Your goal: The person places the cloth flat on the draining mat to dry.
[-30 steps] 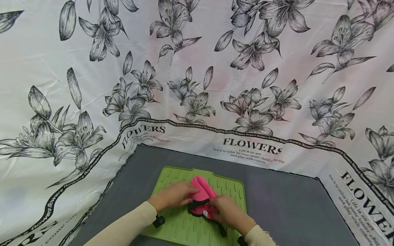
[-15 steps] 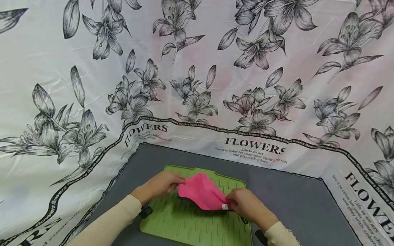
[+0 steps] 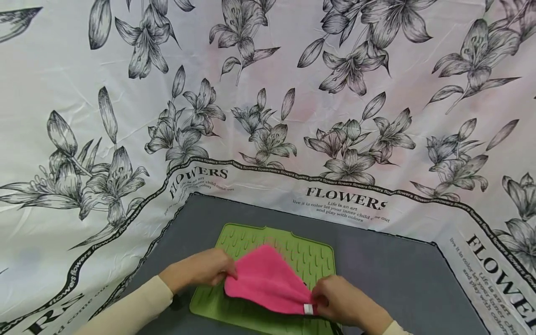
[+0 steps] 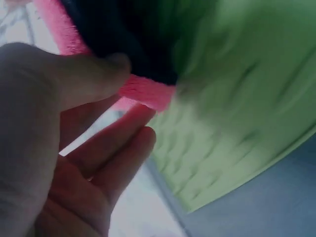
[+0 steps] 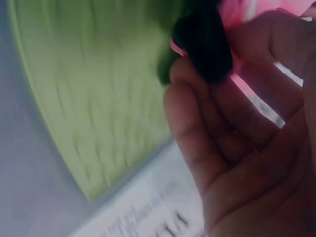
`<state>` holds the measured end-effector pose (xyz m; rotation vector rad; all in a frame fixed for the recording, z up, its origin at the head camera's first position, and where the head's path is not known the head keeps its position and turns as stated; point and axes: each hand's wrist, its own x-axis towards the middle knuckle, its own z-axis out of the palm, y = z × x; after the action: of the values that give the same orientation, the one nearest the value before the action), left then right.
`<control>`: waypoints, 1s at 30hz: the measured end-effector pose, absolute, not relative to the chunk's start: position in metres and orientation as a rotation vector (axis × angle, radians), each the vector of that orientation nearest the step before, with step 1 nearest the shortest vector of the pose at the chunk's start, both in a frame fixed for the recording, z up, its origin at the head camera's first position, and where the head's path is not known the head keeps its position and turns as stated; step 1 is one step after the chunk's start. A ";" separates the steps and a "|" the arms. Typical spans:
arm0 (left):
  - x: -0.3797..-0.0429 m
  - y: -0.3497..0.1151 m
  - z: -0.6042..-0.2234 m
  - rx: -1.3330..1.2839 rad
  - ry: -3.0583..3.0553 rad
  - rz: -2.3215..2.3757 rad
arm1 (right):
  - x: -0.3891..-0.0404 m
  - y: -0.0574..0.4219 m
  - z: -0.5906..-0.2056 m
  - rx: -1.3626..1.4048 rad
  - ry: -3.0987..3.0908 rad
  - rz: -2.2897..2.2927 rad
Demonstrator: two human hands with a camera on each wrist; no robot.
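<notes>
A pink fuzzy cloth piece (image 3: pixel 268 281) with a dark backing and a small white tag is spread between both hands, above the green ridged mat (image 3: pixel 322 251). My left hand (image 3: pixel 205 270) pinches its left edge; in the left wrist view, the thumb presses the dark side while the pink rim (image 4: pixel 148 94) shows by the fingers. At the tagged end, my right hand (image 3: pixel 347 300) grips the cloth. The right wrist view shows a black strap-like part (image 5: pixel 210 47) held at those fingers. Most of the cloth's underside is hidden from the head view.
The mat lies on a dark grey tabletop (image 3: pixel 389 274). A white sheet (image 3: pixel 268 79) printed with black lilies and lettering surrounds the table at the back and sides.
The bunched pink cloth has been opened out flat between the hands, which moved apart. Since the middle frame, it has come lower and nearer, its pink face turned up.
</notes>
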<state>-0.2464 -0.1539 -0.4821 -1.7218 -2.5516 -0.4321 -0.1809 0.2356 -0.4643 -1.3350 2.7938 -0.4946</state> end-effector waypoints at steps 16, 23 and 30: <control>-0.252 -0.161 -0.496 -1.442 -2.755 -0.505 | -0.203 0.228 -0.475 -1.180 2.722 -0.540; -0.264 -0.150 -0.519 -1.218 -2.815 -0.254 | -0.218 0.213 -0.483 -1.164 2.839 -0.551; -0.264 -0.126 -0.537 -1.355 -2.756 -0.362 | -0.222 0.196 -0.510 -1.136 2.940 -0.523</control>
<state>-0.2640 -0.1265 -0.5366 -1.3551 -2.7558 -0.3621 -0.2217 0.1959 -0.5103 -1.1362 2.9399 -0.5226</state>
